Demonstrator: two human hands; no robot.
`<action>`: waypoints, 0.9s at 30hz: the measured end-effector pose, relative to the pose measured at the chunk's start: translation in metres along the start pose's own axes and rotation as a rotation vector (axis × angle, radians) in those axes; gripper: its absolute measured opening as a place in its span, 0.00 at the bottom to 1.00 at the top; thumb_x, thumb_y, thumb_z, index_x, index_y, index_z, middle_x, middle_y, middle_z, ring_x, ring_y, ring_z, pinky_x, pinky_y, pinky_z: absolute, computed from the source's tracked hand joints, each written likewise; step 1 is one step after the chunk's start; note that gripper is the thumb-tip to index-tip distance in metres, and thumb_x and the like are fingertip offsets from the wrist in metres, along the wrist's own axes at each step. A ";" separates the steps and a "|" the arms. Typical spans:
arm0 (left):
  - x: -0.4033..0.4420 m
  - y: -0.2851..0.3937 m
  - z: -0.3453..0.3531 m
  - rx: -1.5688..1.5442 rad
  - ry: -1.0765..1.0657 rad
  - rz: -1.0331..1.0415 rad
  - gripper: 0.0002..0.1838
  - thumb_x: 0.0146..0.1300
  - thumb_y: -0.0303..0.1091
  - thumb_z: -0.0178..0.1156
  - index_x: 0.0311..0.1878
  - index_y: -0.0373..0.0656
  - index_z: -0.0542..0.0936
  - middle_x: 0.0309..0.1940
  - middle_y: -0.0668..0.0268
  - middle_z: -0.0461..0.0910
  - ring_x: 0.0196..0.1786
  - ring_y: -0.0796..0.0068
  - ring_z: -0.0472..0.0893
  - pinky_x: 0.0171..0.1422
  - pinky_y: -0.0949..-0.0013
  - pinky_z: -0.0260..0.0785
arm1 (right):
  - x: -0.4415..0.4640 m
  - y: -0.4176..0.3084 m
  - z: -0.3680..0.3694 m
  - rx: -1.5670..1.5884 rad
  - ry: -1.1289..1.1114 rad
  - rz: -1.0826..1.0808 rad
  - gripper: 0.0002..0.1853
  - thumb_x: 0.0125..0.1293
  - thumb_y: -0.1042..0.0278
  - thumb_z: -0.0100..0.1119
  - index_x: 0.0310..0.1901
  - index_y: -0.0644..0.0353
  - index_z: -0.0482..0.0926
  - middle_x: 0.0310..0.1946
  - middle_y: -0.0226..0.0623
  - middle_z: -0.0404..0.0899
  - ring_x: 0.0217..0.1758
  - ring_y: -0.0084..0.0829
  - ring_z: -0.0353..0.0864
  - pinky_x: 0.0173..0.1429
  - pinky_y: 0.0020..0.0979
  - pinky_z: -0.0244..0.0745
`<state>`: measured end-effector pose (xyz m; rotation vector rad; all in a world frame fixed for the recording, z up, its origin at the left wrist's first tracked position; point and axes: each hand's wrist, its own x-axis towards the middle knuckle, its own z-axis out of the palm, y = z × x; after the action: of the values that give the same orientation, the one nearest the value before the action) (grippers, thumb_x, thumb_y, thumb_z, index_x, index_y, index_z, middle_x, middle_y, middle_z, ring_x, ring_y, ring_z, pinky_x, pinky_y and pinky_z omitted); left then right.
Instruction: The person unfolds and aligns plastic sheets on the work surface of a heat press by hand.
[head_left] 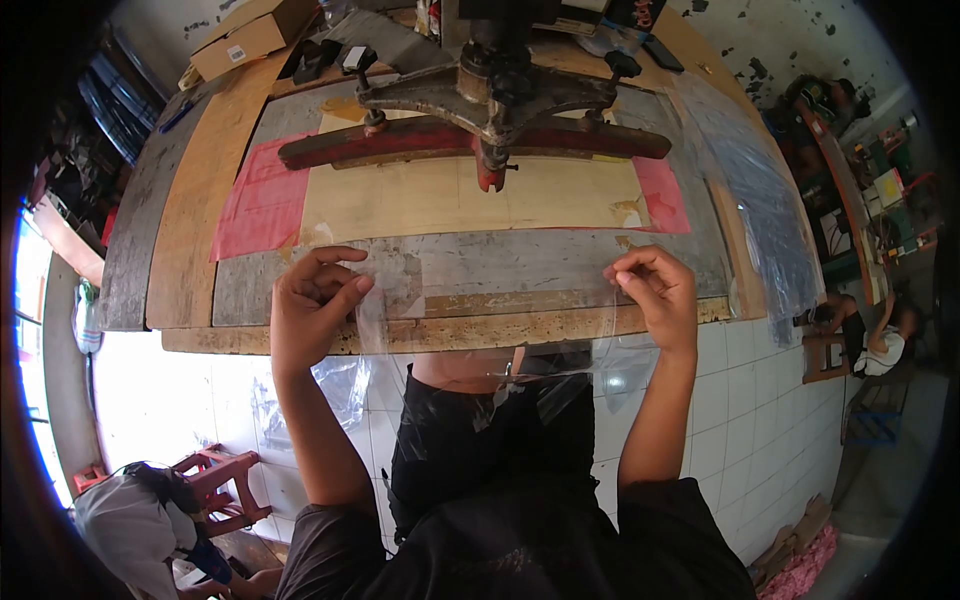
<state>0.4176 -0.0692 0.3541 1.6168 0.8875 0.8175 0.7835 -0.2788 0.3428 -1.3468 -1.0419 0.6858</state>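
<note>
A clear plastic sheet (pixel 375 325) hangs between my two hands, over the wooden front edge of the worktable. My left hand (pixel 315 305) pinches it at the left, and my right hand (pixel 660 295) pinches it at the right, thumb against forefinger. Just beyond my hands lies a flat beige panel (pixel 400 205) with pink sheets (pixel 255 200) at its ends. Above the panel stands a metal press head (pixel 495 110) with a worn red bar (pixel 335 150) across it. The sheet's exact outline is hard to see.
A cardboard box (pixel 245 40) sits at the back left. Clear plastic sheeting (pixel 770 210) drapes over the table's right side. A person (pixel 140 520) is at the lower left near a red stool (pixel 225 485); other people are at the right.
</note>
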 end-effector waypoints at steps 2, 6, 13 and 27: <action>0.000 0.000 -0.001 -0.003 -0.005 0.007 0.16 0.69 0.24 0.73 0.57 0.35 0.84 0.31 0.71 0.88 0.30 0.89 0.82 0.31 0.81 0.71 | 0.000 -0.003 0.000 -0.017 0.004 -0.002 0.02 0.74 0.81 0.63 0.45 0.67 0.83 0.43 0.37 0.88 0.45 0.22 0.85 0.52 0.24 0.79; 0.001 -0.002 -0.001 -0.040 -0.019 0.019 0.16 0.68 0.25 0.74 0.57 0.36 0.85 0.31 0.72 0.87 0.30 0.89 0.80 0.31 0.80 0.70 | 0.003 -0.005 -0.007 -0.127 -0.090 0.006 0.02 0.73 0.80 0.65 0.45 0.67 0.84 0.41 0.34 0.88 0.43 0.20 0.83 0.50 0.26 0.78; -0.001 0.008 0.002 -0.027 -0.032 -0.005 0.15 0.69 0.24 0.74 0.56 0.33 0.84 0.33 0.70 0.89 0.32 0.91 0.78 0.35 0.81 0.67 | 0.029 -0.054 -0.020 -0.532 -0.447 0.127 0.07 0.69 0.72 0.75 0.42 0.64 0.85 0.36 0.31 0.86 0.40 0.23 0.83 0.48 0.29 0.77; 0.001 -0.005 -0.003 -0.049 -0.038 0.025 0.17 0.69 0.29 0.75 0.58 0.37 0.84 0.31 0.71 0.89 0.29 0.91 0.77 0.33 0.81 0.65 | 0.034 -0.073 -0.033 -0.430 -0.411 0.108 0.09 0.70 0.68 0.75 0.36 0.65 0.86 0.32 0.29 0.86 0.38 0.20 0.81 0.47 0.29 0.77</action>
<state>0.4149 -0.0657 0.3503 1.5986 0.8162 0.8178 0.8146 -0.2737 0.4240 -1.6812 -1.5159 0.8758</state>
